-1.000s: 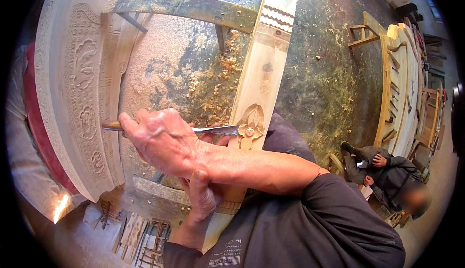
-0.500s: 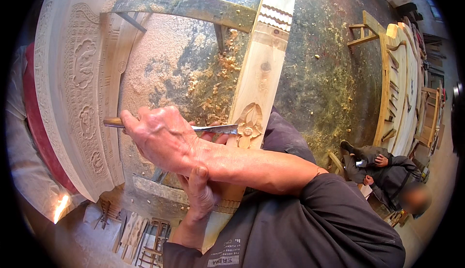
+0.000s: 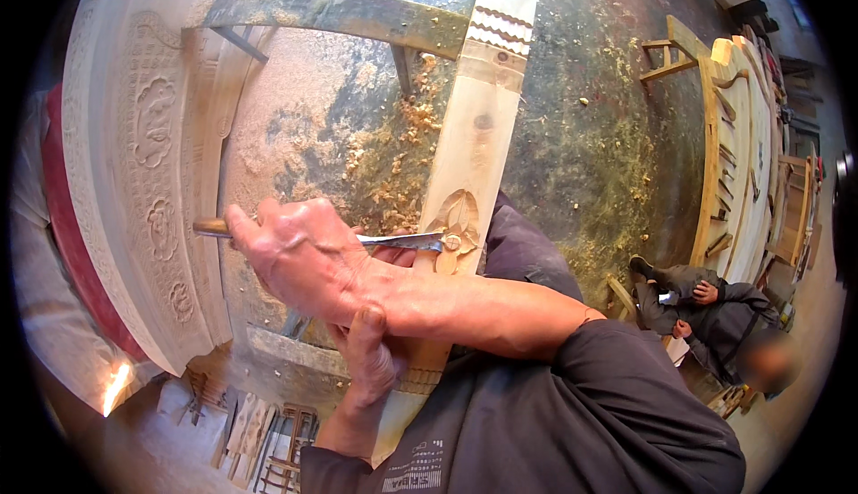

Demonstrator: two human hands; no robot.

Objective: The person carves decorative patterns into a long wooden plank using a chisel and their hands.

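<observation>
My right hand (image 3: 299, 248) is closed round a carving gouge (image 3: 402, 240), its wooden handle sticking out on the left. The gouge's metal blade points right, and its tip touches the left side of a carved flower (image 3: 453, 242) on a long pale plank (image 3: 469, 150). Below my right wrist is my left hand (image 3: 368, 355), its thumb raised against the right forearm. Some of its curled fingers show under the blade by the plank's left edge; the forearm hides the rest, and what they grip is unclear.
A large carved wooden panel (image 3: 134, 163) stands at the left. A worn wooden trestle beam (image 3: 331, 13) runs up to the plank. Shavings (image 3: 393, 159) cover the floor. At the right, a seated person (image 3: 706, 315) is beside a bench (image 3: 737, 172) with several tools.
The plank and its flower have shifted slightly left in view. The gouge's tip now sits closer to the flower's round centre. Both hands have hardly moved.
</observation>
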